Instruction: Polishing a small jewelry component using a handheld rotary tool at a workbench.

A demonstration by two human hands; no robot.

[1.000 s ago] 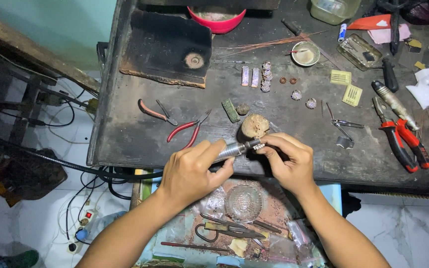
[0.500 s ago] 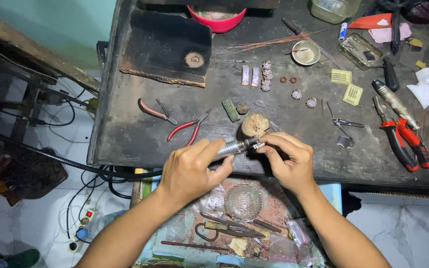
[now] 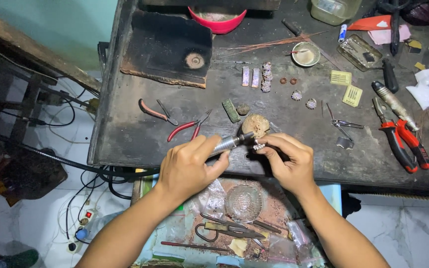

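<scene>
A metal rotary handpiece (image 3: 229, 143) is held in the left hand (image 3: 190, 166), with the fingers wrapped closed around its barrel and its tip directed to the right. A small silvery piece (image 3: 259, 147) is pinched between the thumb and fingertips of the right hand (image 3: 290, 161), which is curled narrow around it. The tip of the handpiece is brought up against this piece, just in front of a round wooden block (image 3: 255, 125) that rests on the dark workbench (image 3: 125, 139). Whether the tool tip actually touches the piece cannot be told.

Both hands are held over the near edge of the workbench, above an open drawer (image 3: 254, 233) in which a clear glass dish (image 3: 243, 201), shears and plastic bags are seen.

To the left of the hands, red-handled pliers (image 3: 184, 128) are laid on the bench, with a second pair (image 3: 156, 112) just beyond them. Further back, a charred board (image 3: 167, 49) is placed at the left, and a red bowl (image 3: 217, 21) is set at the far edge. Small ornamented pieces (image 3: 265, 77) are lined up near the centre, beside a small round dish (image 3: 306, 53). At the right side, large red-handled pliers (image 3: 405, 144) are laid, with tweezers (image 3: 343, 124) between them and the hands. A black cable (image 3: 50, 159) is run from under the bench to the left.
</scene>
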